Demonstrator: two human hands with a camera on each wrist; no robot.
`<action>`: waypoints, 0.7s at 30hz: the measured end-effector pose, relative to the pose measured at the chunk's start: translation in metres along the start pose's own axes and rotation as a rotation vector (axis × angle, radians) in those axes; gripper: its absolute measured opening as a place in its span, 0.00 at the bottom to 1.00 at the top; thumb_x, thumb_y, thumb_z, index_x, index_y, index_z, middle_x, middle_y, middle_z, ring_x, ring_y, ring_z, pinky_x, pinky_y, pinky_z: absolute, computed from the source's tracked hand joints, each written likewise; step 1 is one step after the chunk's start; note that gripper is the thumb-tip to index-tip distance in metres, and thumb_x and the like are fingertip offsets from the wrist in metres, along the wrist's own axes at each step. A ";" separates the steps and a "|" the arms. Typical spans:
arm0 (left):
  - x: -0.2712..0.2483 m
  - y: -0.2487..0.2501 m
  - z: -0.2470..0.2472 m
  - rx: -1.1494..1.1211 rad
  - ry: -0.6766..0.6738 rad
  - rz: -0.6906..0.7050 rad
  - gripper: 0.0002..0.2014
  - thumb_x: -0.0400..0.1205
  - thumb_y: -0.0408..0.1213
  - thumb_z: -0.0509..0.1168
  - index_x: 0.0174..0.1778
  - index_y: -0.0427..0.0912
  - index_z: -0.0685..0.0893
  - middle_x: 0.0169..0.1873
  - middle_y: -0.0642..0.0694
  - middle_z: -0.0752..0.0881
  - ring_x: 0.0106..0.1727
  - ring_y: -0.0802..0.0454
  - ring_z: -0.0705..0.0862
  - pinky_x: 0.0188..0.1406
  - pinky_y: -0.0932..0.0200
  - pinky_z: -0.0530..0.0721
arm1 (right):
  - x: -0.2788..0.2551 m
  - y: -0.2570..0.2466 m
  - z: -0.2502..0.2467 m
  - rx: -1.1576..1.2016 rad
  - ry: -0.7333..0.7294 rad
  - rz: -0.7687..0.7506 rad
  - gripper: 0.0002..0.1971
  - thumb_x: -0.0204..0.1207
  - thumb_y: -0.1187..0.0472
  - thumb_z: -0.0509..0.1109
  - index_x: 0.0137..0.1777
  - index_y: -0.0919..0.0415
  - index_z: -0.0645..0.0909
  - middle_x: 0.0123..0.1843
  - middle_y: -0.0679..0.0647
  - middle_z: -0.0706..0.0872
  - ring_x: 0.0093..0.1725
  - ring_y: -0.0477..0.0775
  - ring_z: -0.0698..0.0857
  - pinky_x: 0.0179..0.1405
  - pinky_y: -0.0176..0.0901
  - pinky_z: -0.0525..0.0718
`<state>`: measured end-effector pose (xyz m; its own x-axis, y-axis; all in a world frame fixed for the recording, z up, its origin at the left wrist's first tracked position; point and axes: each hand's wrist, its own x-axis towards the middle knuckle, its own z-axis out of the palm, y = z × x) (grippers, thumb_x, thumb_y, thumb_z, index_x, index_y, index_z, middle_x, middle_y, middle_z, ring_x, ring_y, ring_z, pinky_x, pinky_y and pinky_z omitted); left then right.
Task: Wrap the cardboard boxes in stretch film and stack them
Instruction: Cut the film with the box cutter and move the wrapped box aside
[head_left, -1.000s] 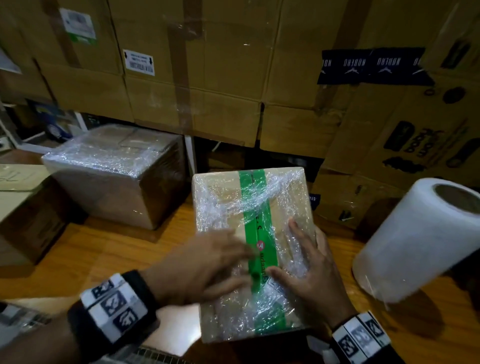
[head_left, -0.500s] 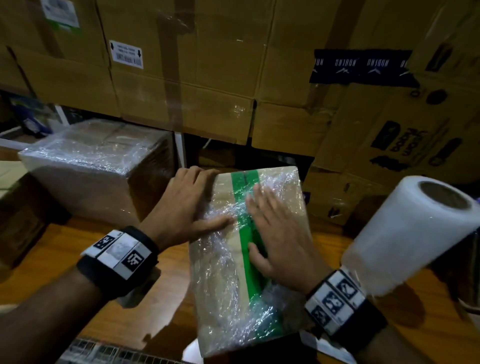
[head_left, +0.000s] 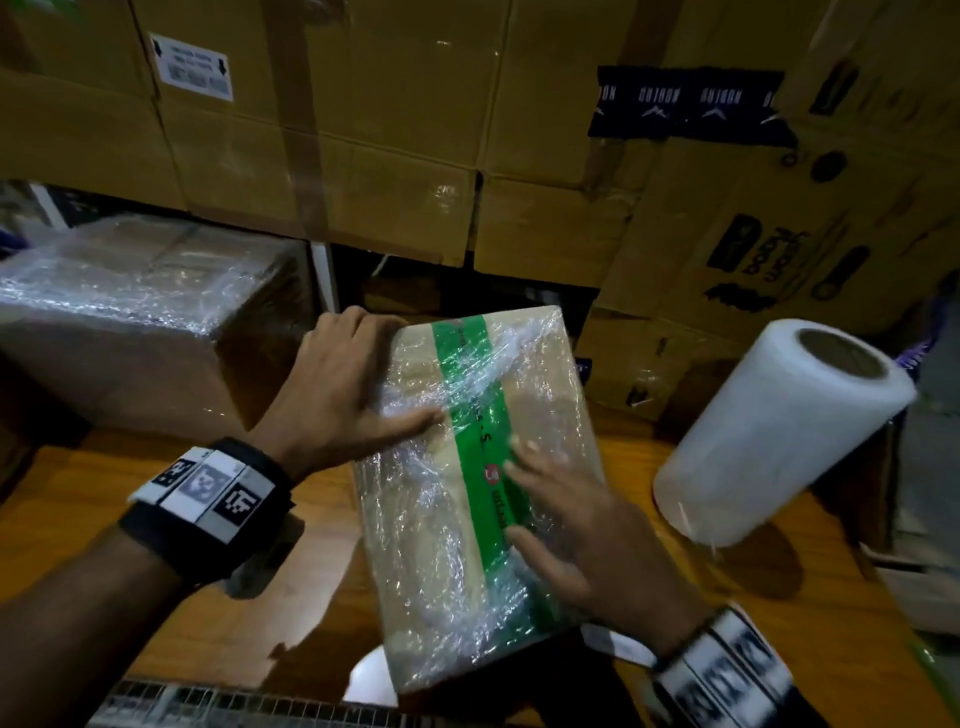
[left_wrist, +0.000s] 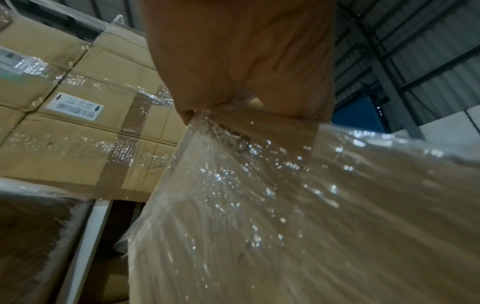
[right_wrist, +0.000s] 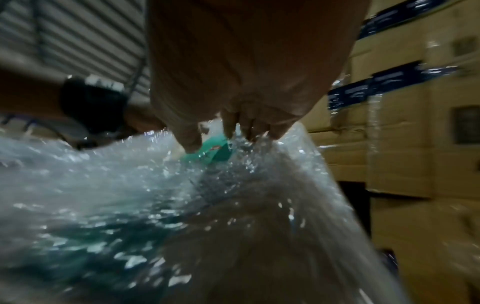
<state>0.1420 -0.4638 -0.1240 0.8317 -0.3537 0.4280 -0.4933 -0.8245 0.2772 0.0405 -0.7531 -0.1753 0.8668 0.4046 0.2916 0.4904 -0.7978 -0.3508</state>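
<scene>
A small cardboard box (head_left: 431, 545) with a green tape stripe lies on the wooden table (head_left: 322, 582), covered in crinkled stretch film. My left hand (head_left: 337, 384) holds its far left corner, fingers bent over the edge and thumb lying on top. My right hand (head_left: 571, 525) lies flat on the near right of the top, straight fingers pressing the film beside the green tape. The left wrist view shows the left hand (left_wrist: 241, 61) on the box (left_wrist: 311, 205) edge. In the right wrist view the right hand (right_wrist: 246, 72) touches the film-covered box (right_wrist: 182, 205). A stretch film roll (head_left: 779, 431) stands tilted at the right.
A larger film-wrapped box (head_left: 140, 312) sits at the back left of the table. A wall of stacked cartons (head_left: 389, 130) closes the back and right. A metal grid (head_left: 234, 706) runs along the near edge, and a white scrap (head_left: 613, 644) lies by my right wrist.
My left hand went from the middle of the top to the far left corner and stays there. My right hand slid up the green tape, then back toward me.
</scene>
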 end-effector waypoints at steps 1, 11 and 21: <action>0.001 -0.001 0.001 0.001 -0.003 -0.003 0.45 0.71 0.79 0.68 0.72 0.48 0.74 0.50 0.52 0.71 0.51 0.50 0.68 0.50 0.47 0.74 | -0.013 0.001 -0.004 0.048 0.105 0.014 0.30 0.84 0.42 0.70 0.84 0.49 0.73 0.84 0.46 0.76 0.82 0.41 0.73 0.79 0.45 0.78; 0.002 -0.011 0.011 -0.125 0.099 -0.098 0.45 0.65 0.78 0.72 0.70 0.49 0.77 0.53 0.51 0.75 0.55 0.50 0.71 0.54 0.44 0.77 | -0.050 0.012 0.031 0.479 0.031 0.854 0.58 0.55 0.05 0.53 0.85 0.33 0.58 0.77 0.48 0.82 0.70 0.57 0.84 0.72 0.61 0.82; -0.073 -0.006 0.058 -0.529 0.177 -0.340 0.24 0.77 0.58 0.74 0.62 0.66 0.69 0.54 0.55 0.82 0.51 0.61 0.85 0.48 0.43 0.90 | 0.046 0.052 -0.046 0.112 0.270 0.559 0.59 0.54 0.19 0.74 0.84 0.42 0.60 0.77 0.57 0.68 0.74 0.58 0.73 0.62 0.49 0.76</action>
<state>0.0990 -0.4591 -0.2065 0.9313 0.0039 0.3641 -0.3061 -0.5333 0.7886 0.1011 -0.7966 -0.1392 0.9484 -0.1991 0.2468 -0.0110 -0.7985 -0.6020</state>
